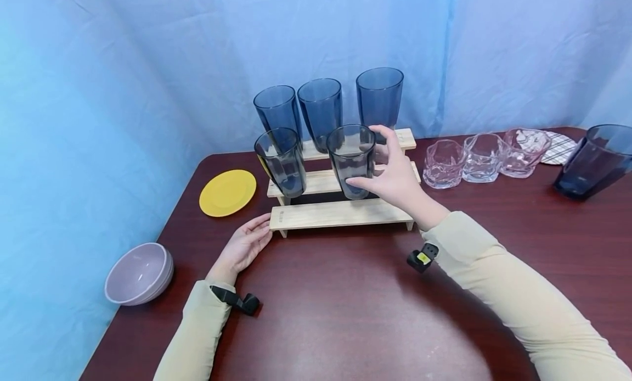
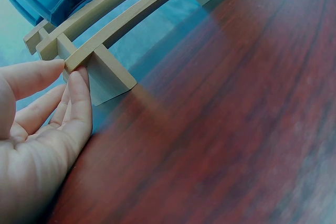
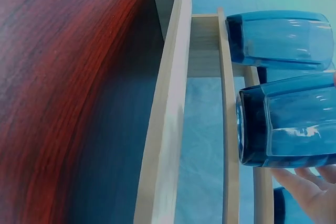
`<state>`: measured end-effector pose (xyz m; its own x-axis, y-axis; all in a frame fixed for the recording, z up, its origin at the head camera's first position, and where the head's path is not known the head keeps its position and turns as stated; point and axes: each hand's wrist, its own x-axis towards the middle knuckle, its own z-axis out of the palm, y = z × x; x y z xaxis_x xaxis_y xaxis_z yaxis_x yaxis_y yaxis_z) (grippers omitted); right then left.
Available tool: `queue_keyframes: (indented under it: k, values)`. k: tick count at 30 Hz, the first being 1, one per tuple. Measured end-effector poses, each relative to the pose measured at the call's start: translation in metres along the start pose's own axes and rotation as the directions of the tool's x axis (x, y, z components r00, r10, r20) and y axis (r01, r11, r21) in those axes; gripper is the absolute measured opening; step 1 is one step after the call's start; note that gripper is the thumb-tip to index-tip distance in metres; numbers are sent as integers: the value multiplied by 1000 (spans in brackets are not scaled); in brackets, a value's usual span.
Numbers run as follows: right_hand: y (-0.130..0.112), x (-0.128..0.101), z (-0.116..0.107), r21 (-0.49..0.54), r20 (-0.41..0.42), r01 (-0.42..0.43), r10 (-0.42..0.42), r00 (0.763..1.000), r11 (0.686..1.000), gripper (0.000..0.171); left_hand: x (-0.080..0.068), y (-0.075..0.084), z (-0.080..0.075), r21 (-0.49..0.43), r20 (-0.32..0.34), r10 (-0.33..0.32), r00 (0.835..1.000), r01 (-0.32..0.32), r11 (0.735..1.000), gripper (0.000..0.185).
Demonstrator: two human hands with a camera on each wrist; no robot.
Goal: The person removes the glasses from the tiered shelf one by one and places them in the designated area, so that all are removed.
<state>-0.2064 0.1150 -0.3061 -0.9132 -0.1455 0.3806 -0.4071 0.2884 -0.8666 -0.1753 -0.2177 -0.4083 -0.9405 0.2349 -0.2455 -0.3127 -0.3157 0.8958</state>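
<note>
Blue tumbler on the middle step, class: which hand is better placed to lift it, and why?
Right. The right hand already grips the tumbler, while the left hand only rests at the wooden rack end.

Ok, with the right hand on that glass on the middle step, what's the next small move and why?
Probably lower the glass fully onto the middle step and let go. The right hand grips it upright there beside another glass, while the left hand steadies the rack.
</note>
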Motion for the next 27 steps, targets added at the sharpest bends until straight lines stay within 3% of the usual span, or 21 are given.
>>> queue_keyframes:
  k: [21, 27]
  values:
    - [-1, -21, -29, 7, -59, -30, 31, 998, 1000, 97, 2, 4, 0, -13, -7, -13, 1000, 13, 1000, 55]
    - [7, -29, -39, 48, -76, 21, -17, 997, 999, 96, 1, 2, -1, -23, -5, -10, 1000, 10, 1000, 55]
